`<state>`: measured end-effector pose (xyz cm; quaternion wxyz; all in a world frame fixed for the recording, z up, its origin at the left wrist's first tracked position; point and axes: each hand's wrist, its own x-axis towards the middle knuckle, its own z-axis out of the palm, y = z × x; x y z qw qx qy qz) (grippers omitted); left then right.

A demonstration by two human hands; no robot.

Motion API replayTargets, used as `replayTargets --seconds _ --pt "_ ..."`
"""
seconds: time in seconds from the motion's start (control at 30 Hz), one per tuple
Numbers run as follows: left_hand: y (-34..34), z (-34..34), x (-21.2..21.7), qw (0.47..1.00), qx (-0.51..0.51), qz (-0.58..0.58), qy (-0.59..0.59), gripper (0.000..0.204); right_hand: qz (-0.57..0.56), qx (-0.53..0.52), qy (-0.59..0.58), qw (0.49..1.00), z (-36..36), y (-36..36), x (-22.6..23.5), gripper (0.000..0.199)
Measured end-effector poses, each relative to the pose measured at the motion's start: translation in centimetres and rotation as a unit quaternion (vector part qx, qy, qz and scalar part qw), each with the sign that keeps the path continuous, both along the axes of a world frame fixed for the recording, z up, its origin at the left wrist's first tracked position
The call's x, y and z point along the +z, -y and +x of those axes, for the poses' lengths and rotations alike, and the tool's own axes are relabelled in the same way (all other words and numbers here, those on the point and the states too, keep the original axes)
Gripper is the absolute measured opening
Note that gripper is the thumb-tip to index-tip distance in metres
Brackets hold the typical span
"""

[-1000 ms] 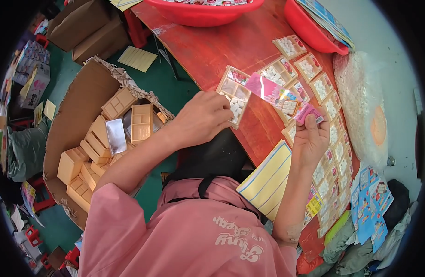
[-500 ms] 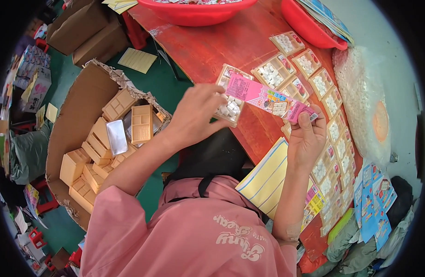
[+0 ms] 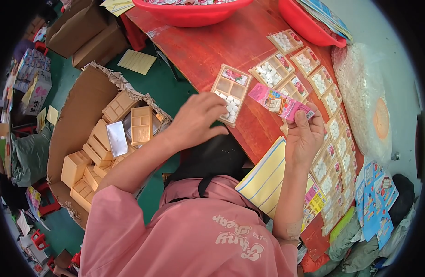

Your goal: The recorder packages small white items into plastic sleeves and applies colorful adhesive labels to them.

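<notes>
My right hand (image 3: 305, 138) pinches the end of a pink printed paper strip (image 3: 293, 110) between thumb and fingers, above the red table. The strip looks bent or folded, and its far end points left. My left hand (image 3: 197, 119) is open, with fingers stretched and thumb apart, at the left edge of a tan compartment tray (image 3: 231, 87). That tray holds white pieces (image 3: 232, 107) in its near part and a small printed packet (image 3: 235, 75) at its far end. Whether the left fingertips touch the tray I cannot tell.
Several filled trays (image 3: 321, 82) line the right of the red table (image 3: 203, 51). Red basins (image 3: 194, 16) stand at the far side. A torn cardboard box (image 3: 67, 134) holds tan trays at left. A bag of white pieces (image 3: 360, 92) lies at right, striped yellow sheets (image 3: 265, 177) near me.
The pink strip has gone from stretched out over the tray to shorter and bent, its left end pulled off the tray. My left hand no longer reaches the strip and has opened.
</notes>
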<state>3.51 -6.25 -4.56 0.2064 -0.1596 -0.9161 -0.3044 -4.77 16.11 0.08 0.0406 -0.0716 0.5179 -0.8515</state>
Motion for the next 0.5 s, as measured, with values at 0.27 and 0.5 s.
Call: replayTargets --seconds 0.27,0.5 --pt "1.6 -0.9 1.8 0.892 0.101 0.439 0.042 0.054 -0.044 0.046 0.010 0.998 0.4 1.4 1.2 0.027" --pt "2.0 -2.5 4.6 0.728 -0.057 0.650 0.208 0.056 -0.019 0.024 0.012 0.999 0.2 4.0 0.6 0.024"
